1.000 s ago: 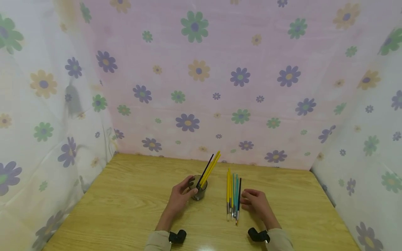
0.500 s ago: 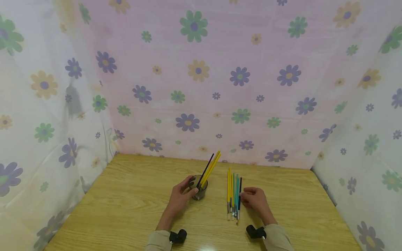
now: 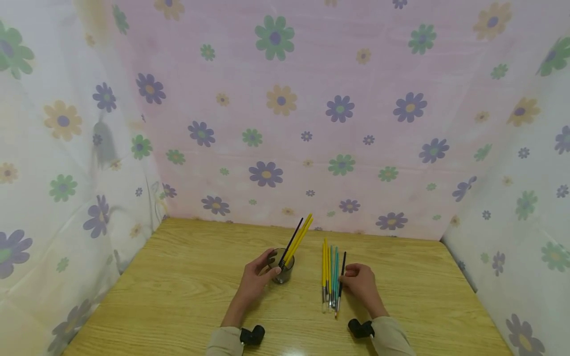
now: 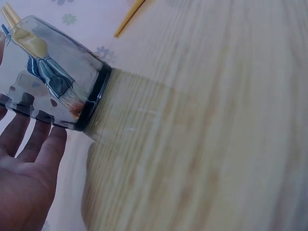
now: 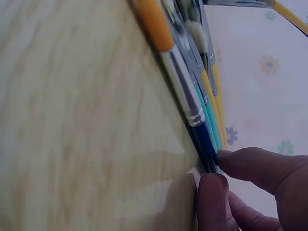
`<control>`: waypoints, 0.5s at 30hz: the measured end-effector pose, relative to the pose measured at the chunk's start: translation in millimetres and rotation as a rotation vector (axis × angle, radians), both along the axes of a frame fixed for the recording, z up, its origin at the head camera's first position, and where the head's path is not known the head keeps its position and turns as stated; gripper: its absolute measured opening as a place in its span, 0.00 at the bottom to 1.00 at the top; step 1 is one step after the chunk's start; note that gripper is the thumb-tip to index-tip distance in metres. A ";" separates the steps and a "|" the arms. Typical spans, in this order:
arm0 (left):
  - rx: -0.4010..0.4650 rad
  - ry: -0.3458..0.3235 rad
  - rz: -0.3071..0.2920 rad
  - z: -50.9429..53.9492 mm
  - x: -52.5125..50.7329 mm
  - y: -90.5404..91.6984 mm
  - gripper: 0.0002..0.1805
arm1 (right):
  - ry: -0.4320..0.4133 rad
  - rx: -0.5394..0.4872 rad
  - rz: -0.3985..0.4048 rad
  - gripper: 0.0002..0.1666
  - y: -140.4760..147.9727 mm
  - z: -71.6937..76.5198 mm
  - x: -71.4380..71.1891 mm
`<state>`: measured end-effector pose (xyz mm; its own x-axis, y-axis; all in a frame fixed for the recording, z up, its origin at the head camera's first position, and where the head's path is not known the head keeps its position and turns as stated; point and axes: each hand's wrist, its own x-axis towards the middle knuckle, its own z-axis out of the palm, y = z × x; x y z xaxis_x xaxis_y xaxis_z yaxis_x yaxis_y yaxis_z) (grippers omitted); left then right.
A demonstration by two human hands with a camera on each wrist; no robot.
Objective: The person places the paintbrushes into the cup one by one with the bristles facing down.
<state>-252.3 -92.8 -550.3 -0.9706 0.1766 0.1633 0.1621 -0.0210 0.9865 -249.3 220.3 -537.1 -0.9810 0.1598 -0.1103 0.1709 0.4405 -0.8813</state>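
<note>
My left hand (image 3: 256,281) grips a clear drinking glass (image 3: 286,278) from its left side, fingers round the wall. Inside the glass (image 4: 82,50), several paintbrushes stand bristles down and lean right: yellow-handled brushes (image 3: 302,235) and a dark one (image 3: 293,239). My right hand (image 3: 362,288) pinches the handle of a dark blue paintbrush (image 5: 182,84) between thumb and fingertips. Its bristles are orange and point towards me. Left of it lie turquoise-handled paintbrushes (image 3: 336,262) and yellow-handled paintbrushes (image 3: 324,262), side by side.
Everything is on a wood-grain table (image 3: 178,282). A flower-patterned cloth (image 3: 307,113) hangs behind it and along both sides. A black wrist camera (image 3: 253,335) sits at the left wrist, another black camera (image 3: 360,328) at the right.
My right hand has moved left to the dark blue paintbrush and taken hold of it. The brush's handle end has shifted slightly right, away from the row. My left hand and the glass stay put.
</note>
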 end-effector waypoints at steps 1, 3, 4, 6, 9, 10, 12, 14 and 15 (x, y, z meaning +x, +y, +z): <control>0.000 0.005 -0.001 0.2 0.0 0.0 0.35 | 0.004 0.008 -0.003 0.22 0.0 0.9 0.3; 0.002 0.004 0.001 0.1 -0.1 0.1 0.35 | 0.013 0.018 -0.007 0.22 0.0 1.7 0.3; 0.000 0.010 0.000 0.2 -0.2 0.1 0.35 | 0.015 0.029 -0.011 0.22 -0.1 1.8 0.2; 0.001 0.007 0.004 -0.2 -0.6 0.1 0.35 | 0.018 0.041 -0.005 0.23 -0.6 1.1 -0.2; -0.001 0.009 0.004 -1.5 -1.4 -0.3 0.35 | 0.020 0.087 0.007 0.24 -1.7 -1.0 -1.3; -0.001 0.009 0.003 -1.9 -1.4 -0.4 0.35 | 0.023 0.110 0.014 0.24 -2.2 -1.2 -1.5; -0.002 0.008 0.001 -2.9 -1.3 -0.6 0.35 | 0.030 0.145 0.028 0.24 -2.7 -1.1 -1.4; 0.000 -0.005 -0.001 -3.6 -1.2 -0.4 0.35 | 0.041 0.185 0.040 0.24 -2.5 0.0 -1.0; 0.002 -0.007 -0.004 -3.7 -0.9 -0.2 0.35 | 0.040 0.191 0.042 0.23 -2.4 0.4 -0.7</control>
